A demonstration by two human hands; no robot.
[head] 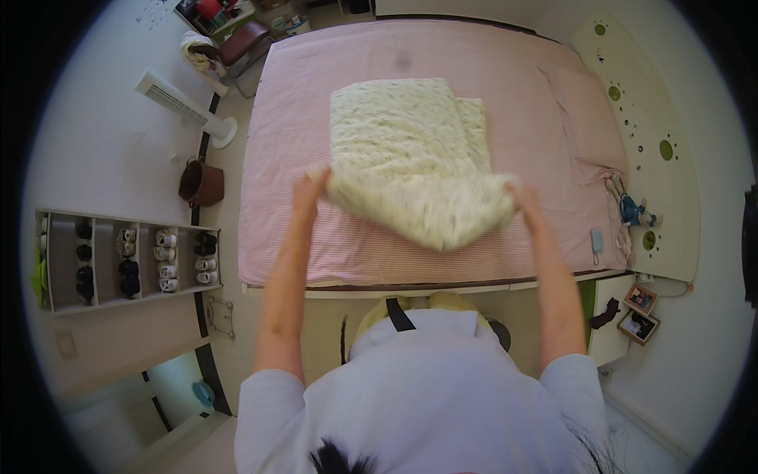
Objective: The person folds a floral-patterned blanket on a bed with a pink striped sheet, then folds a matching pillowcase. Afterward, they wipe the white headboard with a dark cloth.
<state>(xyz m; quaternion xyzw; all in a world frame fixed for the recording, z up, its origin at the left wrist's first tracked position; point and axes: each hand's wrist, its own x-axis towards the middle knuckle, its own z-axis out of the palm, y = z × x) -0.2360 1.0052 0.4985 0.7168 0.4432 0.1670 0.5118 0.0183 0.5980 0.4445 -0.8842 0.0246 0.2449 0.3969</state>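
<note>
A pale cream quilt (397,124) with a fine speckled pattern lies partly folded on the pink striped bedsheet (290,118). Its near edge is lifted off the bed and sags in the middle, blurred by motion. My left hand (311,186) grips the lifted edge at its left corner. At the right corner, my right hand (524,201) holds the same edge, the fingers partly hidden by cloth and blur. The far part of the quilt lies flat, with a second layer showing along its right side.
A headboard (645,130) with green paw prints borders the bed's right side. Near it lie a stuffed toy (635,210) and a light-blue pouch-like item (596,240). At left stand a tower fan (183,106), a brown basket (202,182) and a shoe rack (130,260).
</note>
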